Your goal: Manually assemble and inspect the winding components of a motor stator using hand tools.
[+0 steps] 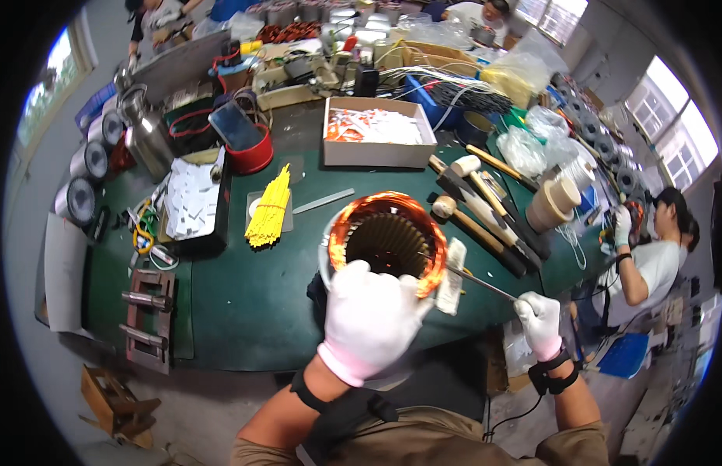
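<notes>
Likely heavy and best held by its outer shell (324, 255) (coils (347, 228) may nick), the copper-wound stator (389, 238) sits at the desk's (244, 307) near middle — left hand (372, 314) against it, grip unclear; right hand (539, 322) clasping a rod (491, 285).

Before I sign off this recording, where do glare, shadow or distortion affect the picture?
Head view: the right window is washed out, and the steel flask catches highlights; head view: the copper-wound stator is dark inside; head view: straight edges bend toward the black rim.

One head-worn fisheye looks down on hands (372, 314) (540, 320) and workbench (248, 307).
</notes>
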### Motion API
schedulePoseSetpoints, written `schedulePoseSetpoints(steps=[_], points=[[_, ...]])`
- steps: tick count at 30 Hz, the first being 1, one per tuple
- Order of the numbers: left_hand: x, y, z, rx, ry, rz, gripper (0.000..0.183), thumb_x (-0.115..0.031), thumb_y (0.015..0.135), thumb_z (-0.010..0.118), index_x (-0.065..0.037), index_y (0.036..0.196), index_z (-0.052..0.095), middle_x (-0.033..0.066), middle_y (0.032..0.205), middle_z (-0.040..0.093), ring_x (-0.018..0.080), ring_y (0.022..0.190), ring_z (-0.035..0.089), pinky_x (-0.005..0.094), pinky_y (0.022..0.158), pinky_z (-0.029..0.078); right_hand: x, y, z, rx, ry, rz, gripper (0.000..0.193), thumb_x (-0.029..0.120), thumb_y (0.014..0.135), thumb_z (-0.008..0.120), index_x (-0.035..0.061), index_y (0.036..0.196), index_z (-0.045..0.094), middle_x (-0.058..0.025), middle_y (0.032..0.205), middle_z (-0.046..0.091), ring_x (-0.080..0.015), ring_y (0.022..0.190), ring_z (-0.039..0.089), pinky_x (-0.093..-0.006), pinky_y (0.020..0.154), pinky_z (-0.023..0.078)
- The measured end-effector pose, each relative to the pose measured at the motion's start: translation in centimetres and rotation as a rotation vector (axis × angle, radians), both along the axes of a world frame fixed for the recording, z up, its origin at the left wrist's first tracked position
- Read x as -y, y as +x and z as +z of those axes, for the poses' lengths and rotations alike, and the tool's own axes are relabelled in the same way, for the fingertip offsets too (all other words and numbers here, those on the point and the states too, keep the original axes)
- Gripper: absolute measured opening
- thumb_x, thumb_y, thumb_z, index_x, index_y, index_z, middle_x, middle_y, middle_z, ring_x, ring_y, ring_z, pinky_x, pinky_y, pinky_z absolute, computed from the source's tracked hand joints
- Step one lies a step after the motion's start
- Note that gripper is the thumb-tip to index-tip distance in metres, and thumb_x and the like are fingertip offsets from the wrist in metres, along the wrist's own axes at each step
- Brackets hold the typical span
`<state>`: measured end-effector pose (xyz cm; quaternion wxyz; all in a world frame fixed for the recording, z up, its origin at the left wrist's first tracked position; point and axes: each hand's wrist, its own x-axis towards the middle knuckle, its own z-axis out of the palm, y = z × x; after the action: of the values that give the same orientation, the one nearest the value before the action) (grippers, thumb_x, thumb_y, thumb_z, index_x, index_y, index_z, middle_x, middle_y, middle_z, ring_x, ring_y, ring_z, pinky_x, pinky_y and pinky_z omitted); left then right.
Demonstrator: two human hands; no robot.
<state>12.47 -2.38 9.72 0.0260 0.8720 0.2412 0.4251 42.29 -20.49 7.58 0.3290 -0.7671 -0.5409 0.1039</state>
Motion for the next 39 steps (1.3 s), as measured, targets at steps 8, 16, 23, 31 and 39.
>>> schedulePoseSetpoints(steps=[8, 16, 23, 31, 39], points=[[3.4, 2.1, 1.8, -0.122, 0.079, -0.084, 0.038, -0.013, 0.069, 0.087, -0.016, 0.104, 0.072, 0.0092, 0.121, 0.065, 0.0364, 0.111, 0.06, 0.0565, 0.101, 0.044, 4.3, -5.9, 3.6, 0.263, 0.042, -0.003, 0.016, 0.02, 0.094, 0.072, 0.0051, 0.088, 0.071, -0.0134, 0.076, 0.066, -0.034, 0.069, 0.068, -0.0424, 0.06, 0.052], [4.1, -0.2, 1.3, 0.027, 0.074, -0.066, 0.023, -0.005, 0.081, 0.082, -0.009, 0.102, 0.074, 0.0056, 0.107, 0.075, 0.0368, 0.122, 0.06, 0.0603, 0.12, 0.032, 9.9, -2.5, 7.5, 0.207, 0.036, -0.038, 0.014, 0.019, 0.094, 0.07, 0.0061, 0.09, 0.071, -0.0131, 0.08, 0.069, -0.0351, 0.073, 0.07, -0.0445, 0.063, 0.053], [8.5, 1.5, 2.1, 0.284, -0.35, -0.146, 0.024, 0.005, 0.081, 0.078, -0.003, 0.102, 0.071, 0.0109, 0.096, 0.065, 0.03, 0.097, 0.062, 0.042, 0.101, 0.048, 8.2, -2.9, 5.1, -0.293, 0.245, 0.036, 0.017, 0.008, 0.094, 0.072, -0.0005, 0.108, 0.075, -0.0163, 0.087, 0.073, -0.0261, 0.074, 0.071, -0.0339, 0.069, 0.055], [11.3, 1.8, 1.4, 0.297, -0.77, -0.14, 0.026, 0.002, 0.089, 0.079, 0.001, 0.114, 0.071, 0.0108, 0.107, 0.072, 0.0166, 0.096, 0.069, 0.0308, 0.087, 0.055, 1.0, -6.3, 3.5, -0.721, 0.188, 0.346, 0.029, 0.015, 0.094, 0.079, 0.0018, 0.12, 0.074, -0.0038, 0.084, 0.068, -0.0097, 0.072, 0.058, -0.0281, 0.067, 0.05], [10.9, 0.5, 0.8, 0.375, -1.203, -0.221, 0.047, -0.004, 0.091, 0.081, 0.003, 0.134, 0.062, 0.0095, 0.12, 0.073, 0.0147, 0.109, 0.069, 0.0315, 0.1, 0.054, 0.9, -7.0, 3.3, -1.103, 0.008, 0.198, 0.02, 0.015, 0.098, 0.075, 0.0019, 0.112, 0.077, 0.0008, 0.081, 0.065, -0.006, 0.071, 0.054, -0.0253, 0.066, 0.046]])
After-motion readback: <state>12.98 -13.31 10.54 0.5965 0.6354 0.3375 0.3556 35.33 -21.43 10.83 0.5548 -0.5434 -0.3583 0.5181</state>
